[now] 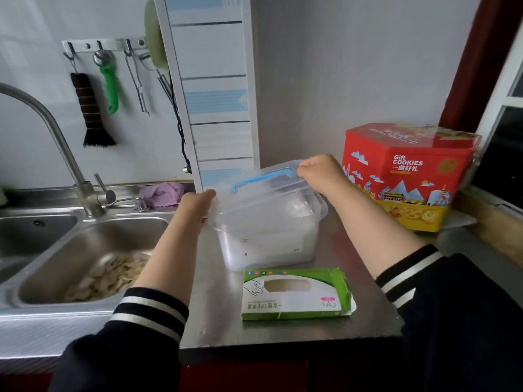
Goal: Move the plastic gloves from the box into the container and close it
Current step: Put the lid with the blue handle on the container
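- The shiny metal desk is holding up everything.
- The sink is sitting to the left, with pale peels lying inside it.
- The red cookie tin is standing at the back right.
- The clear container is sitting in the middle of the desk, and white plastic gloves are showing through its side.
- The see-through lid with the blue handle is lying tilted on top of the container.
- The green glove box is lying flat just in front of the container, with its right end flap open.
- The left hand is gripping the lid's left edge, fingers curled round it.
- The right hand is gripping the lid's far right edge, fingers curled over it.
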Tool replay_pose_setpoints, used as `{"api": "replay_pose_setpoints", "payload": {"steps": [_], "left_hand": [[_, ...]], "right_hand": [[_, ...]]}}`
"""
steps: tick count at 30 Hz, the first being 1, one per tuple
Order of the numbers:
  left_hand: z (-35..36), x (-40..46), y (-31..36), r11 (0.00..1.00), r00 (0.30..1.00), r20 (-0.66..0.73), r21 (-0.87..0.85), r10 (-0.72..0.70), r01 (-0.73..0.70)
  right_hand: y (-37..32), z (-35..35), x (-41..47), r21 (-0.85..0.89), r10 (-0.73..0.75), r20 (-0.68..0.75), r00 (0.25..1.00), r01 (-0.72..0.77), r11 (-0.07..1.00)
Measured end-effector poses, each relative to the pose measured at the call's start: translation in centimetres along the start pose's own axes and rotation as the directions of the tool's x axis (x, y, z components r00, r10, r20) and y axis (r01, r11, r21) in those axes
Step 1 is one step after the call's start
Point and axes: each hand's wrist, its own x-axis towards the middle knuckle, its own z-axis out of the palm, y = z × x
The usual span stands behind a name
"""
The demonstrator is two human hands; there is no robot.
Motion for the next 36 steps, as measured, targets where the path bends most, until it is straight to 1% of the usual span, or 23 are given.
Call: {"api": "replay_pose_setpoints", "payload": {"steps": [2, 9, 14, 20, 22, 25, 27, 29, 30, 32, 34, 36], "left_hand": [[0.2, 0.1, 0.2, 1.0, 1.0, 0.005, 0.002, 0.008, -0.008], [0.0, -0.2, -1.2, 0.999, 1.0, 0.019, 0.037, 0.012, -0.012], [0.4, -0.1, -2.0, 0.998, 0.998, 0.028, 0.028, 0.055, -0.056], [0.7, 0.4, -2.6, 0.997, 0.997, 0.024, -0.017, 0.079, -0.079], [0.7, 0.6, -2.7, 0.995, 0.996, 0.06, -0.075, 0.068, -0.063], [0.7, 0.7, -2.8, 0.99, 0.995, 0.065, -0.125, 0.073, -0.064], [1.0, 0.5, -3.1, 0.982, 0.995, 0.048, -0.169, 0.089, -0.08], [1.3, -0.1, -3.6, 0.965, 0.995, 0.017, -0.245, 0.099, -0.092], [1.5, -0.3, -3.9, 0.952, 0.994, -0.01, -0.286, 0.108, -0.106], [1.8, -0.9, -4.8, 0.929, 0.988, -0.08, -0.338, 0.131, -0.15], [2.0, -1.0, -6.1, 0.911, 0.976, -0.123, -0.354, 0.178, -0.211], [1.8, -1.0, -7.6, 0.896, 0.955, -0.173, -0.337, 0.242, -0.288]], "right_hand": [[0.3, -0.3, 0.1, 0.02, 0.047, 0.009, 0.999, -0.047, 0.999], [3.0, 1.0, -0.9, 0.079, 0.069, 0.013, 0.998, -0.07, 0.994], [5.2, 1.7, -1.6, 0.12, 0.102, 0.008, 0.995, -0.102, 0.988], [7.4, 1.9, -2.2, 0.072, -0.015, 0.006, 1.0, 0.014, 0.997], [8.0, 1.8, -2.1, 0.044, -0.037, 0.02, 0.999, 0.036, 0.998], [8.4, 1.7, -1.5, 0.041, -0.055, 0.024, 0.998, 0.054, 0.998], [8.6, 1.7, -1.8, 0.115, -0.038, 0.092, 0.995, 0.028, 0.993], [9.1, 1.6, -2.2, 0.204, -0.022, 0.235, 0.972, -0.027, 0.979], [9.4, 1.3, -2.3, 0.205, -0.023, 0.297, 0.955, -0.04, 0.978], [9.3, 1.0, -2.1, 0.179, -0.021, 0.372, 0.928, -0.049, 0.983], [8.8, 1.4, -1.7, 0.156, -0.003, 0.374, 0.928, -0.06, 0.986], [8.2, 2.6, -1.3, 0.144, -0.024, 0.337, 0.941, -0.026, 0.989]]}}
